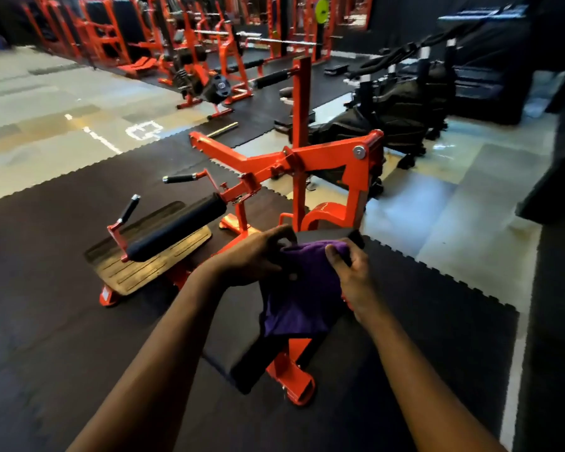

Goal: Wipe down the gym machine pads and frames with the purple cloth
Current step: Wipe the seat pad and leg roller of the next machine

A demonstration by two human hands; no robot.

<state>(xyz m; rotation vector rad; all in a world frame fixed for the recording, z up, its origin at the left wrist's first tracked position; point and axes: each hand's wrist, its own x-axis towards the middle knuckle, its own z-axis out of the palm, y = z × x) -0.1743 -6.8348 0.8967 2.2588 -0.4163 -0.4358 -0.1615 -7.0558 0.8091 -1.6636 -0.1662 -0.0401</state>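
Note:
A purple cloth (pixel 302 288) hangs in front of me over the black seat pad (pixel 268 357) of an orange gym machine. My left hand (pixel 255 259) grips the cloth's upper left edge. Its upper right edge is pinched by my right hand (pixel 353 275). The orange frame (pixel 323 158) rises just beyond my hands, with a long arm reaching left. To the left lies a black roller pad (pixel 177 228) above a ribbed footplate (pixel 150 259).
Black rubber mats (pixel 62 321) cover the floor around the machine. Black-gripped handles (pixel 180 178) stick out on the left. Covered black exercise bikes (pixel 398 102) stand at the back right. More orange machines and barbells (pixel 183 53) fill the background.

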